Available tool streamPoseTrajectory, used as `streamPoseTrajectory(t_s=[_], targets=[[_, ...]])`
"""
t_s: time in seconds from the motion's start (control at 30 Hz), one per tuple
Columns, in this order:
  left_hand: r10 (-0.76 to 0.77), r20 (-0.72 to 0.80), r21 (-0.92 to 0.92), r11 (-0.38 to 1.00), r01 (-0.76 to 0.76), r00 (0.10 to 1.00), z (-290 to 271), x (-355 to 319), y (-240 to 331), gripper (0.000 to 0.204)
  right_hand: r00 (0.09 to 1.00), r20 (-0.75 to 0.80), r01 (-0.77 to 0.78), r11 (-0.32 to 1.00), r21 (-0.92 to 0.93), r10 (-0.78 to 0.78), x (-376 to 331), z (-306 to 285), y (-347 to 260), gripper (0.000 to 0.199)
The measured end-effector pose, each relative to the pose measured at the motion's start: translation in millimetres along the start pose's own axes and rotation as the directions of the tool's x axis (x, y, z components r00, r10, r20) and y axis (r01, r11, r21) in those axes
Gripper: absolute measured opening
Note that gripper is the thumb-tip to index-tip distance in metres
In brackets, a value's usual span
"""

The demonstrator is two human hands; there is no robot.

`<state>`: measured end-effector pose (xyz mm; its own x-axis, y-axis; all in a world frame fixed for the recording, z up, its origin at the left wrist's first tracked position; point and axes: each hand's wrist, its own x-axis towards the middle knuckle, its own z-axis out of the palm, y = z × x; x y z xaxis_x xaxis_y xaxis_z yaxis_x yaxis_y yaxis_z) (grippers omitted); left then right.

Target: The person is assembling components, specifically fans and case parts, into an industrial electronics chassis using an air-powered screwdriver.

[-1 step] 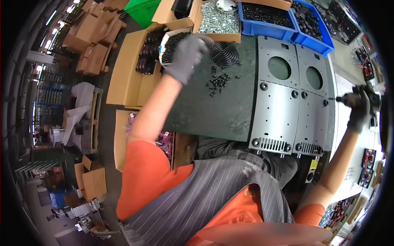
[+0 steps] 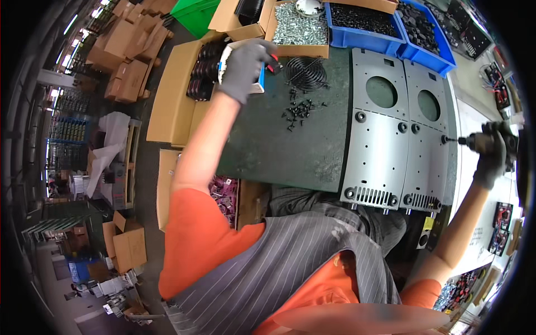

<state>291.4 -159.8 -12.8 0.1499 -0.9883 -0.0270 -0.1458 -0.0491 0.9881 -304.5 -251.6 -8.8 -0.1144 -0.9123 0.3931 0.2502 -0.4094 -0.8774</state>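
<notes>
My left hand, in a dark grey glove, is over the small white-and-blue box. Its fingers curl to the right; what they hold, if anything, is hidden. Right by the fingertips is a red and black item, too small to name. My right hand, also gloved, grips a dark power screwdriver that points left. Its bit reaches a round black foot on the right edge of one of two silver metal panels, which lie side by side, each with a large round hole.
A black wire fan guard and loose black screws lie on the dark table. Behind stand a carton of silver hardware and blue bins of black parts. An open carton is at the left.
My left hand has shifted left over the small box, exposing the red and black item. The screwdriver's bit has dropped slightly onto the foot at the panel edge.
</notes>
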Motion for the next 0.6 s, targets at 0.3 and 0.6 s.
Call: streamPoseTrajectory(t_s=[0.3, 0.6], targets=[[-0.089, -0.284, 0.145, 0.98, 0.135, 0.955, -79.6, 46.7, -32.3, 0.044, 0.991, -0.071, -0.094, 0.976, 0.194, 0.11, -175.2, -7.3, -60.5, 0.045], [-0.098, 0.096, 0.939, 0.341, -0.057, 0.991, -45.9, 1.0, -0.6, 0.023, 0.902, -0.432, -0.081, 0.985, -0.155, 0.006, -308.7, -112.7, -88.4, 0.038]])
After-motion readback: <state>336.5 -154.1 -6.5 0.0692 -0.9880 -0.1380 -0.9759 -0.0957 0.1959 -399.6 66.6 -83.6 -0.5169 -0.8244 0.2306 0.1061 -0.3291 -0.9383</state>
